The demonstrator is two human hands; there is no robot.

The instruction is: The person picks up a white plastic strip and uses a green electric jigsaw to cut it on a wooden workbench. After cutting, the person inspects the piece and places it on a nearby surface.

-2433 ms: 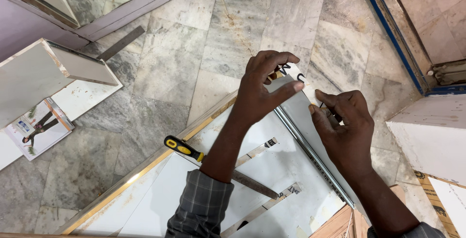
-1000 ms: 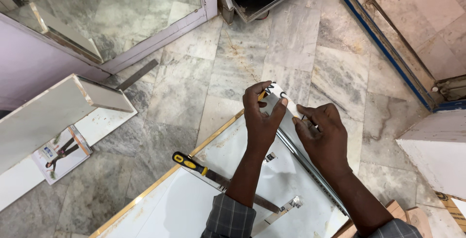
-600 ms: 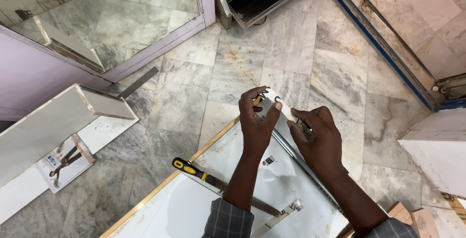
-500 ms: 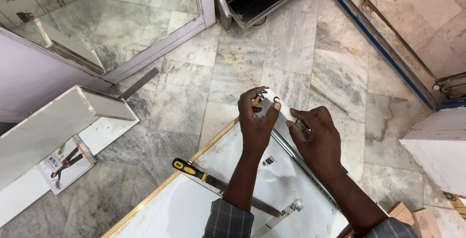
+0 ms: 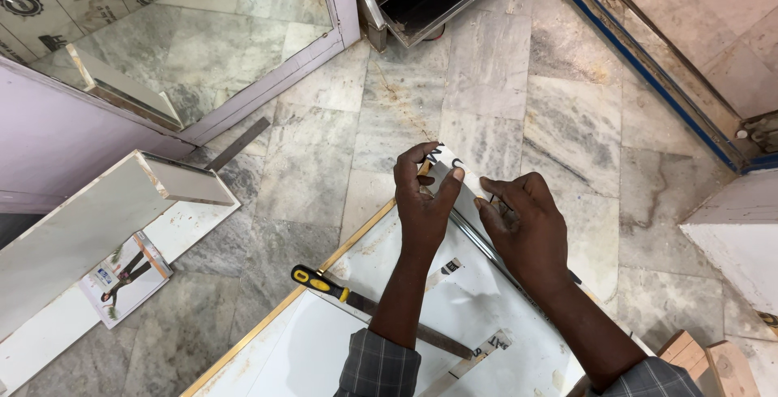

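White strip (image 5: 444, 172): centre of frame, held just above the far corner of the white panel (image 5: 502, 316); a thin, pale piece with dark print on it, its lower part hidden behind the fingers.
Handling, judged: looks light and thin, probably flexible like edge tape or a peel-off film; likely to crease or tear if pulled hard. Best taken near its free end, pinched flat between thumb and fingertip, close to the panel edge.
Left hand (image 5: 423, 207): fingers curled, thumb and forefinger pressed together on the strip's upper end; nothing else in it.
Right hand (image 5: 523, 227): just right of the left, fingers bent inward and nearly closed, tips at the strip's lower edge beside the metal rail (image 5: 478, 239); whether it pinches the strip or only touches it cannot be told.
White panel: lower centre, lying flat on the floor, wood-coloured edge along its left side.
Chisel (image 5: 365, 304): yellow-and-black handle, lies on the panel left of the left forearm, untouched.
Marble floor (image 5: 486, 73): grey, dusty.
Printed packet (image 5: 126, 275): left of frame, on another white board.
Mirror door (image 5: 162, 32): upper left.
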